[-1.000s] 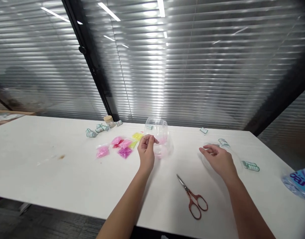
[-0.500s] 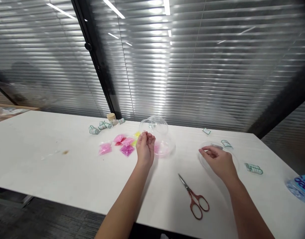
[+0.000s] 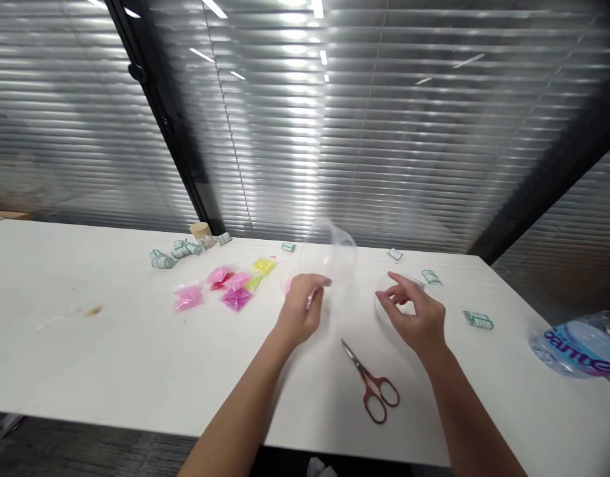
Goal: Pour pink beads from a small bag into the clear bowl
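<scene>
My left hand (image 3: 302, 308) is closed, thumb and fingers at the lower edge of a clear plastic dome (image 3: 329, 255), which is raised and blurred by motion. Beneath and left of it, a faint clear rim with something pink (image 3: 287, 285) shows on the table. My right hand (image 3: 415, 311) hovers over a second clear plastic piece (image 3: 382, 315), thumb and index finger apart; the hand covers much of that piece. Between my forearms lie scissors (image 3: 369, 381) with copper-coloured handles, their blades pointing away from me.
Several small bags of pink, purple and yellow bits (image 3: 237, 299) lie left of my hands. Small green-and-white packets (image 3: 162, 260) are scattered along the white table (image 3: 136, 358). A wooden-lidded jar (image 3: 200, 230) stands at the back; a water bottle (image 3: 578, 348) lies right.
My left hand has turned over and closed on the clear dome, which has lifted and shifted right. My right hand's fingers have spread apart. The view has swung slightly right.
</scene>
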`<state>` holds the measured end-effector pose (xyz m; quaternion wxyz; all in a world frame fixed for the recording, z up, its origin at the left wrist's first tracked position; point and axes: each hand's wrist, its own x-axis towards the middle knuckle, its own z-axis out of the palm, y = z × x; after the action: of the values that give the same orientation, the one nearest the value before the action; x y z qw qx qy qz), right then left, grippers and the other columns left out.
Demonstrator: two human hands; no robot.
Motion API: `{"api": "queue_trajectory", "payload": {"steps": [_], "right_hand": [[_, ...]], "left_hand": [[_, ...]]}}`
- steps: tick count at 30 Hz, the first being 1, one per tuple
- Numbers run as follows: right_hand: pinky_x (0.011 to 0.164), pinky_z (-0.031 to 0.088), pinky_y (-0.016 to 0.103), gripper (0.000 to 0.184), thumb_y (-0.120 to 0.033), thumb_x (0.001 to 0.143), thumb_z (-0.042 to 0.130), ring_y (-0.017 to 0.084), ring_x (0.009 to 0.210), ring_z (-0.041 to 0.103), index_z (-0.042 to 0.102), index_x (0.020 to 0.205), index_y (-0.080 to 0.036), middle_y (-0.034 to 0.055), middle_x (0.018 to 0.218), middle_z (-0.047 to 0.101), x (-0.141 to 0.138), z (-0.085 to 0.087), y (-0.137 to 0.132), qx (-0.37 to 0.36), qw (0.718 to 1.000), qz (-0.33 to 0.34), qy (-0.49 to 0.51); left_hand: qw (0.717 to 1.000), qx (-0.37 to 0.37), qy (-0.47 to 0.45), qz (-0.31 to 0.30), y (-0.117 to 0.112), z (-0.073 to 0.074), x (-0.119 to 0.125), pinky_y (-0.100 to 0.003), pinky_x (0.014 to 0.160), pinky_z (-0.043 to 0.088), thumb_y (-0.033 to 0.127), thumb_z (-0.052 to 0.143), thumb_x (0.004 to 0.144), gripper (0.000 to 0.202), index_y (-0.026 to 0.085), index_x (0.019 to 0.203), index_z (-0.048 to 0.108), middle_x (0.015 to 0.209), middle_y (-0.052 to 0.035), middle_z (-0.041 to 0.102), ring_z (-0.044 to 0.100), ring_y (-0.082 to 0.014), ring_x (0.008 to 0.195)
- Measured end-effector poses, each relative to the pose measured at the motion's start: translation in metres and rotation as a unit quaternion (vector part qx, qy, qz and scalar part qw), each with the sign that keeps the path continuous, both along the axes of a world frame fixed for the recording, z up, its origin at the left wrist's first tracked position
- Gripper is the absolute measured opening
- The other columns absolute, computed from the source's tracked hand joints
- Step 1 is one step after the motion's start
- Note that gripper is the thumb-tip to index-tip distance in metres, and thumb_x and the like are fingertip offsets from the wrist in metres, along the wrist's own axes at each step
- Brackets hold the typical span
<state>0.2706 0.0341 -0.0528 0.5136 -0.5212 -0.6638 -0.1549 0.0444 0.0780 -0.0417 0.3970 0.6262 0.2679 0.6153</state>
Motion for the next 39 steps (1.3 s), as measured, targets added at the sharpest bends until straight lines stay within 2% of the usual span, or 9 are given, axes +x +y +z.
{"api": "queue_trajectory", "payload": {"steps": [2,4,7,11,16,19,23,27,39], "right_hand": [[0.056,0.055,0.030,0.064,-0.027,0.078,0.073,0.015,0.061,0.063,0.045,0.135,-0.025,0.0051,0.092,0.069,-0.003,0.002,-0.001,0.059,0.998,0.018,0.012],[0.053,0.055,0.030,0.079,-0.023,0.075,0.075,0.016,0.067,0.064,0.034,0.142,-0.030,0.0098,0.113,0.061,-0.004,0.004,-0.002,0.104,0.994,0.037,-0.012],[0.056,0.057,0.030,0.064,-0.016,0.077,0.071,0.016,0.074,0.063,0.046,0.134,-0.033,0.0114,0.129,0.047,-0.002,0.006,-0.002,0.110,0.988,0.040,-0.105],[0.061,0.058,0.027,0.029,-0.012,0.083,0.065,0.017,0.083,0.063,0.066,0.110,-0.024,0.0110,0.116,0.052,-0.004,0.002,-0.001,0.077,0.980,0.037,-0.182],[0.064,0.057,0.022,0.020,-0.009,0.088,0.058,0.014,0.077,0.059,0.069,0.103,-0.015,0.0076,0.089,0.054,-0.015,-0.008,0.004,0.089,0.988,0.048,-0.119],[0.062,0.053,0.022,0.016,-0.011,0.090,0.058,0.012,0.070,0.057,0.070,0.100,-0.015,0.0062,0.083,0.055,-0.016,-0.011,0.008,0.077,0.991,0.023,-0.109],[0.062,0.049,0.024,0.014,-0.015,0.090,0.059,0.013,0.066,0.057,0.072,0.097,-0.013,0.0056,0.078,0.060,-0.011,-0.012,0.010,0.049,0.993,-0.018,-0.107],[0.066,0.047,0.025,0.015,-0.016,0.091,0.058,0.013,0.066,0.058,0.072,0.095,-0.011,0.0049,0.076,0.061,-0.007,-0.014,0.011,0.029,0.993,-0.034,-0.110],[0.062,0.036,0.029,0.015,-0.025,0.089,0.061,0.017,0.067,0.058,0.074,0.087,-0.017,0.0010,0.069,0.069,0.004,-0.012,0.003,-0.029,0.954,-0.196,-0.226]], "left_hand": [[0.977,0.116,0.180,-0.017,-0.006,-0.004,0.006,-0.044,0.099,0.032,0.006,0.053,0.075,0.031,0.023,0.096,0.068,0.091,-0.0053,0.070,0.062,-0.0220,0.089],[0.903,0.253,0.348,0.011,-0.009,-0.009,0.011,-0.046,0.102,0.025,-0.001,0.042,0.075,0.047,0.021,0.111,0.061,0.098,-0.0070,0.069,0.061,-0.0221,0.096],[0.822,0.348,0.444,0.077,-0.008,-0.014,0.014,-0.045,0.099,0.022,-0.008,0.033,0.073,0.054,0.017,0.117,0.054,0.100,-0.0084,0.069,0.060,-0.0216,0.100],[0.797,0.361,0.458,0.156,-0.004,-0.014,0.011,-0.043,0.099,0.020,-0.008,0.035,0.080,0.049,0.020,0.114,0.055,0.101,-0.0053,0.070,0.060,-0.0212,0.105],[0.802,0.316,0.398,0.314,0.002,-0.011,0.005,-0.045,0.103,0.025,0.018,0.058,0.084,0.045,0.021,0.128,0.050,0.131,-0.0154,0.054,0.045,-0.0300,0.126],[0.842,0.168,0.352,0.372,0.009,-0.007,-0.001,-0.051,0.106,0.025,0.033,0.066,0.079,0.060,0.018,0.133,0.044,0.142,-0.0195,0.038,0.033,-0.0359,0.133],[0.917,-0.141,0.188,0.322,0.021,-0.007,-0.011,-0.050,0.115,0.013,0.028,0.063,0.077,0.061,0.019,0.133,0.041,0.149,-0.0156,0.026,0.019,-0.0304,0.141],[0.917,-0.268,0.103,0.278,0.033,-0.019,-0.018,-0.051,0.111,0.027,0.022,0.057,0.079,0.058,0.016,0.133,0.037,0.146,-0.0201,0.033,0.031,-0.0309,0.138],[0.941,-0.281,-0.057,0.179,0.037,-0.020,-0.015,-0.032,0.105,0.040,0.001,0.044,0.080,0.037,0.015,0.113,0.054,0.125,-0.0140,0.062,0.057,-0.0155,0.120]]}}
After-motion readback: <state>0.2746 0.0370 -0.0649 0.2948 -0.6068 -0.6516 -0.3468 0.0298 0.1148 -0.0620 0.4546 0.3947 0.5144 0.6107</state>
